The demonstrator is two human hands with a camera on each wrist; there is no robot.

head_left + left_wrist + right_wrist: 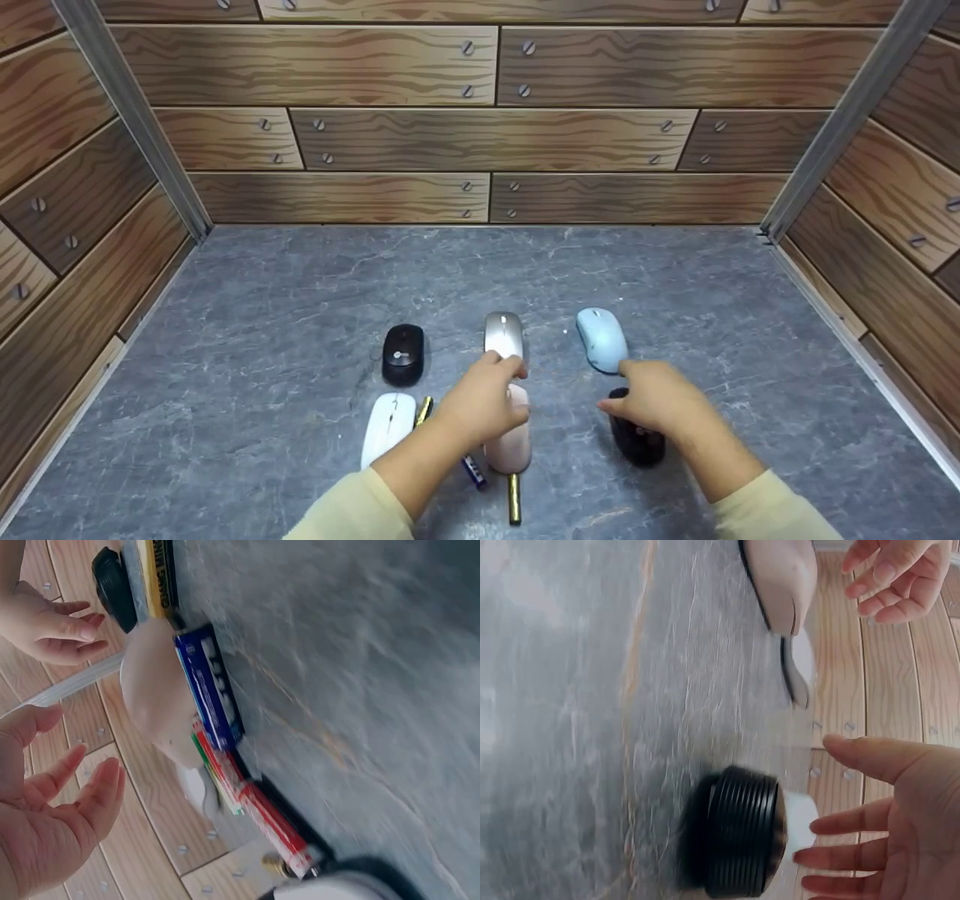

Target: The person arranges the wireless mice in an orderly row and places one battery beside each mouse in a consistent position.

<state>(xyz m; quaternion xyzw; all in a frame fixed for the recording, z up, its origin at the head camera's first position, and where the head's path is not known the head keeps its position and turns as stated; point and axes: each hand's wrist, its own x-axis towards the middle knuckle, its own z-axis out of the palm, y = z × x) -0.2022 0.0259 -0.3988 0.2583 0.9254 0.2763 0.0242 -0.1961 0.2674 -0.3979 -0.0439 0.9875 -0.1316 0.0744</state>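
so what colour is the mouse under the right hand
The computer mouse is black, clearest in the right wrist view.

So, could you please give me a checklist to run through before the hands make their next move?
1. Left hand free: ok, holding nothing.
2. Right hand free: ok, holding nothing.
3. Pink mouse unobscured in head view: not ok, left hand covers part.
4. Nearer black mouse unobscured in head view: not ok, right hand covers part.
5. Blue battery not touching pink mouse: cannot tell, they overlap in left wrist view.
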